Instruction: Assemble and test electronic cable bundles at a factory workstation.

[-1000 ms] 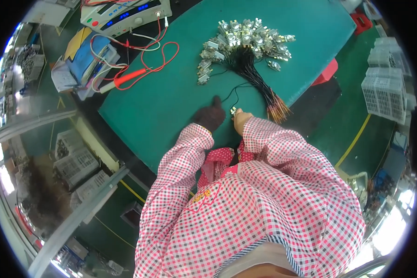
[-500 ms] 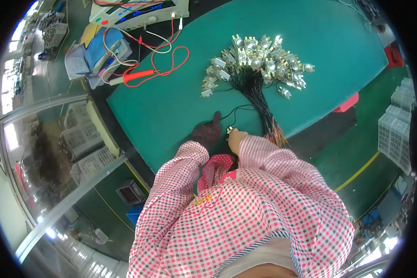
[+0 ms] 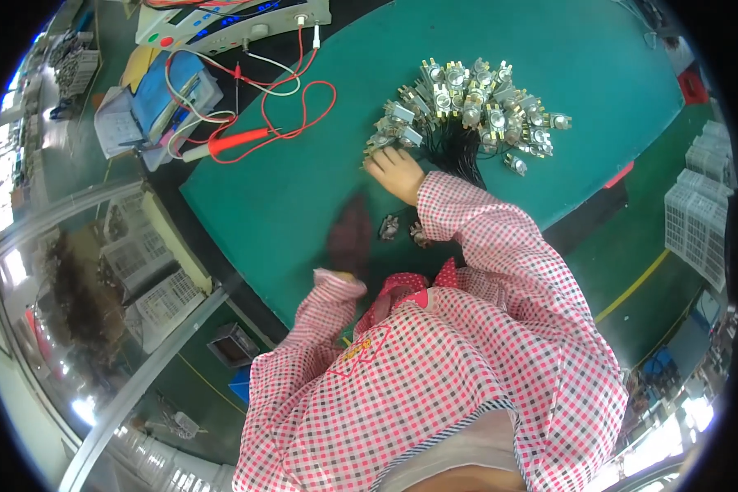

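My right hand (image 3: 395,175) is bare and reaches to the left edge of a bundle of small metal components (image 3: 471,107) with black wires. Its bent fingers close over a component there, mostly hidden beneath them. Nearer to me on the green table, two small metal components (image 3: 388,227) lie apart from the bundle, one beside my right sleeve. My left hand (image 3: 349,234), in a dark glove, hovers left of these two; motion smears its fingers. The right sleeve covers the near ends of the wires.
A bench instrument (image 3: 238,29) stands at the back left, with red and white leads running from it. A red probe (image 3: 242,137) lies on the green table (image 3: 262,213). Papers and a blue folder (image 3: 162,86) sit beside the instrument. White crates (image 3: 697,225) are stacked at the right.
My right hand has moved away from me to the bundle's left edge. The component it held near me now lies on the table. My left hand has shifted slightly left and blurred.
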`<state>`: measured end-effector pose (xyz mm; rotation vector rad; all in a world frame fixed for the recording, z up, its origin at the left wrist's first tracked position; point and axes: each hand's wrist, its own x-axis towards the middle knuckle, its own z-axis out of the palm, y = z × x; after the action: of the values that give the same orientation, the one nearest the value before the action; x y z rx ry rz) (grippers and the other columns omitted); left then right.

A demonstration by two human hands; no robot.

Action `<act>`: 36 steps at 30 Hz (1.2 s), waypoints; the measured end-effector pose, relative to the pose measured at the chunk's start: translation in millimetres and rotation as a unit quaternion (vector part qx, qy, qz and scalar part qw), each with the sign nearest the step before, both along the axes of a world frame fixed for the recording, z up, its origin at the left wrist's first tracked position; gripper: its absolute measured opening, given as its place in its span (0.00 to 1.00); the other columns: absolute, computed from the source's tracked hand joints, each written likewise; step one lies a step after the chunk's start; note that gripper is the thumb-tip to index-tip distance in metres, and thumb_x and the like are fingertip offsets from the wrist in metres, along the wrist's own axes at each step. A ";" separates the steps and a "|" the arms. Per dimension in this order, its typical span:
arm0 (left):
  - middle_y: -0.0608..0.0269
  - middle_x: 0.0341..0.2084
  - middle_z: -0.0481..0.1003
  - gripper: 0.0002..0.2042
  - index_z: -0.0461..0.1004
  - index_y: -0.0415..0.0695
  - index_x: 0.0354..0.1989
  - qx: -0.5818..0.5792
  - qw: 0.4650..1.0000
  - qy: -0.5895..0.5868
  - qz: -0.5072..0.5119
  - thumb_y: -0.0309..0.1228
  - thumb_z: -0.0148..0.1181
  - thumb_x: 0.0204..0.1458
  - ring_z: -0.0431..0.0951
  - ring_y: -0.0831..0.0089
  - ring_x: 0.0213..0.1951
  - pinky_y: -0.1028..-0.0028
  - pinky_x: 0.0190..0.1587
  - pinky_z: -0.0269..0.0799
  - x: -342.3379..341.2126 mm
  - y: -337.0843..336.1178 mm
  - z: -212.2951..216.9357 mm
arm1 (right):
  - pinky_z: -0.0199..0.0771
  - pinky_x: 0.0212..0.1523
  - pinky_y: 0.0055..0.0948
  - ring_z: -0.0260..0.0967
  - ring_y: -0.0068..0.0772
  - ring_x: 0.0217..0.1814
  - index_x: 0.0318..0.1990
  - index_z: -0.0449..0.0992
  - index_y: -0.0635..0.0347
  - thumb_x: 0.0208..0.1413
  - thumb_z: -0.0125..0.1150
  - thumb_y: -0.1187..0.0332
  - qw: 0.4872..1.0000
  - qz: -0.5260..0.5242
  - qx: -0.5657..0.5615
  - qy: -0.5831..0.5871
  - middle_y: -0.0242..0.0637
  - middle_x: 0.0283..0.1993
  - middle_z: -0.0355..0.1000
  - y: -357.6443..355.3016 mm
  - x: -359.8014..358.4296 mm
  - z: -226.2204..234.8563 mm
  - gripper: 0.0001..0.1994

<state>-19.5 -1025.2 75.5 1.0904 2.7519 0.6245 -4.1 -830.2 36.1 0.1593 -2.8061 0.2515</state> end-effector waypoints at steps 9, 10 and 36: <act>0.49 0.39 0.73 0.21 0.71 0.44 0.45 0.066 0.993 -0.045 -0.081 0.42 0.61 0.45 0.74 0.51 0.41 0.58 0.44 0.70 -86.2 81.6 -0.2 | 0.64 0.47 0.31 0.63 0.35 0.46 0.40 0.72 0.60 0.43 0.52 0.68 0.988 0.106 -0.003 -0.114 0.35 0.42 0.65 -12.7 50.5 24.3 0.14; 0.48 0.38 0.74 0.21 0.73 0.42 0.42 0.014 0.997 0.017 -0.068 0.43 0.63 0.43 0.73 0.51 0.42 0.58 0.46 0.69 -80.0 84.2 -6.9 | 0.65 0.47 0.31 0.63 0.34 0.46 0.40 0.72 0.60 0.42 0.54 0.69 0.986 0.111 -0.009 -0.123 0.34 0.42 0.66 -13.6 62.8 27.0 0.14; 0.47 0.17 0.72 0.12 0.71 0.37 0.25 -0.279 0.946 0.161 -0.028 0.35 0.47 0.41 0.75 0.58 0.20 0.59 0.16 0.68 43.1 58.3 -16.4 | 0.73 0.38 0.40 0.71 0.45 0.38 0.24 0.77 0.62 0.38 0.58 0.71 0.939 0.065 -0.120 -0.316 0.45 0.31 0.71 -10.4 74.2 35.4 0.06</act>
<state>23.6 -966.9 59.1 1.1907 2.8522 -0.3659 70.2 -840.6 71.5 0.2414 -3.3607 0.7995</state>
